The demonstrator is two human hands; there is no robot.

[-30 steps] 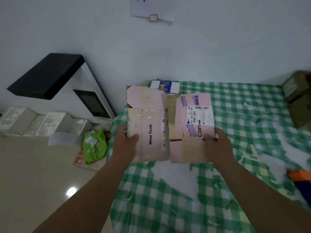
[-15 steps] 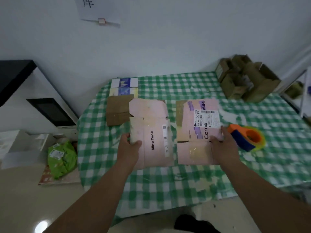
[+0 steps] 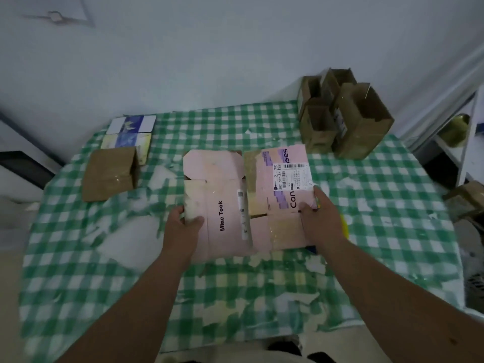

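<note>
**At the checked table: flattened pink carton held by both hands**

Head view. Over the table (image 3: 392,205) the flattened pink carton (image 3: 227,205) lies spread between both hands; whether it rests on the cloth cannot be told. The left grip (image 3: 183,226) pinches its left edge, thumb on top. The right grip (image 3: 319,216) clasps the right panel below the shipping label (image 3: 293,176). Judged step: positioning the blank. Next it needs laying flat and its panels squared. Legible: "Mine Took", "Con…ses", "502 602".
</note>
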